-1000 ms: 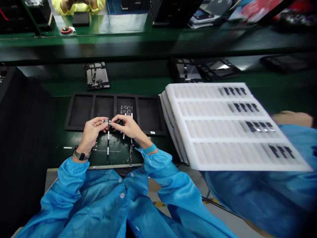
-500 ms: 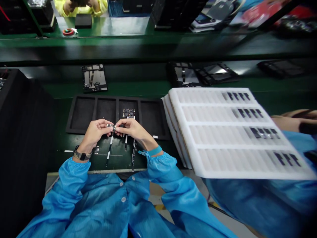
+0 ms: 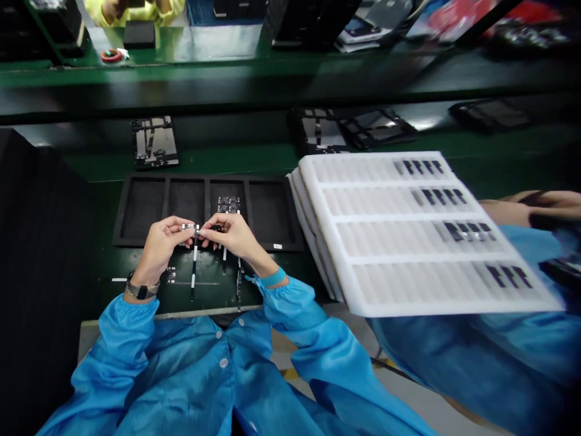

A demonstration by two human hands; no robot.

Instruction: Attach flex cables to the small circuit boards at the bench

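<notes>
My left hand (image 3: 167,238) pinches a small circuit board (image 3: 191,227) by its left side, in front of the black foam tray (image 3: 118,224). Opposite it, my right hand (image 3: 230,235) has its thumb and fingertips closed at the board's right end. From the board hangs a thin black-and-white flex cable (image 3: 194,266), pointing down toward me. Whether the right fingertips grip the board or the cable's connector is too small to see. More circuit boards (image 3: 229,203) lie in the tray's third compartment, just beyond my right hand. Another small board (image 3: 170,275) rests beside my left wrist.
A stack of white foam trays (image 3: 390,242) with rows of black parts stands at my right. A co-worker's arm (image 3: 526,209) is beyond it. Opened device housings (image 3: 155,142) lie behind the black tray. A tall black block (image 3: 40,266) borders my left.
The whole view has shifted slightly, moving everything left in the picture. Both hands stay together at the board, and the hanging cable now looks more upright.
</notes>
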